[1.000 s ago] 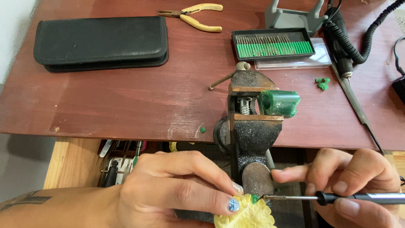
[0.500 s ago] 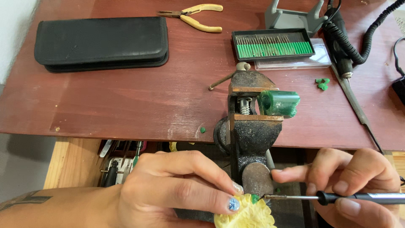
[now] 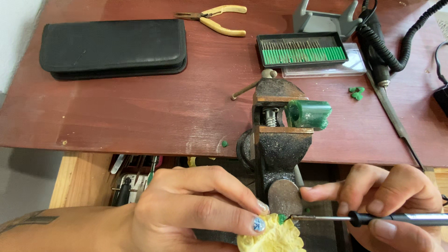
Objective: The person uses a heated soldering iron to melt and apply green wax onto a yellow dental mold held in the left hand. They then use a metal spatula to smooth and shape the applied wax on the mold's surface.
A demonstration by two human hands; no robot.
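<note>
The left hand (image 3: 186, 210) pinches a yellow cloth (image 3: 268, 238) around what seems a small green piece (image 3: 282, 218), below the vise (image 3: 277, 149). The right hand (image 3: 387, 200) grips a pen-like tool (image 3: 373, 218), tip touching it; a slip could nick the thumb.

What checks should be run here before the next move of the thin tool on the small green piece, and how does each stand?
1. Left hand pinches the green piece in the yellow cloth: ok.
2. Right hand grips the thin tool: ok.
3. Tool tip meets the green piece: ok, touching or nearly so.
4. Left fingertips clear of the tip: not ok, very close.
5. Green block clamped in the vise: cannot tell.
</note>
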